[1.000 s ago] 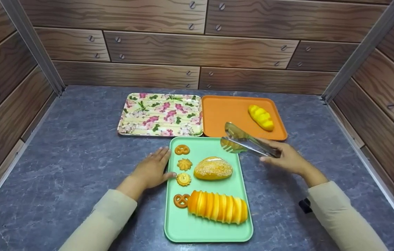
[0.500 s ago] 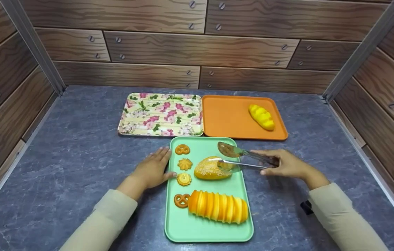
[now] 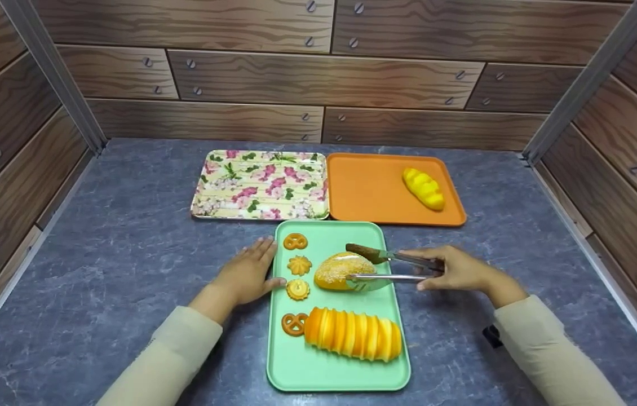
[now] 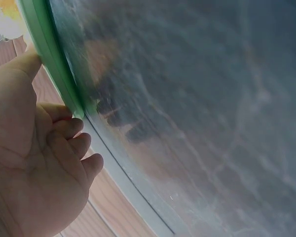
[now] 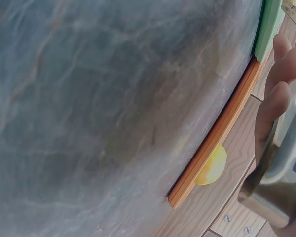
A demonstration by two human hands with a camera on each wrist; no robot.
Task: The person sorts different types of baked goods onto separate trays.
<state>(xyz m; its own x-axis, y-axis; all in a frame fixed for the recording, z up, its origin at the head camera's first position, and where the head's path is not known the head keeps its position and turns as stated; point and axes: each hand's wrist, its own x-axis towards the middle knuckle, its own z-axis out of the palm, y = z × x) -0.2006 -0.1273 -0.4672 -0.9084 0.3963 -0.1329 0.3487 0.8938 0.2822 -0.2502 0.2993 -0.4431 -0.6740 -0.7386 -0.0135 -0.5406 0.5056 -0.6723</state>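
My right hand (image 3: 462, 270) grips metal tongs (image 3: 394, 277), whose spread tips stand on either side of the right end of a seed-topped bun (image 3: 331, 272). Whether the tips touch the bun is hard to tell. That bun lies on a mint green tray (image 3: 335, 376). Against the tray's left edge rests my left hand (image 3: 244, 274), fingers extended, its thumb over the rim beside a round cookie (image 3: 297, 289). In the left wrist view the fingertips (image 4: 92, 165) meet the tray's side (image 4: 49, 54). The tongs' bent end (image 5: 271, 197) shows in the right wrist view.
A ridged orange loaf (image 3: 352, 335) lies nearest on the green tray, with a pretzel (image 3: 293, 324) at its left end. Another pretzel (image 3: 295, 242) and a flower-shaped cookie (image 3: 299, 265) lie farther up. Behind stand a floral tray (image 3: 268, 186) and an orange tray (image 3: 363, 186) bearing a yellow bread (image 3: 423, 189).
My right hand has brought the tongs from above the green tray's far right corner down toward me, their tips now around the bun's right end. The left hand stays put.
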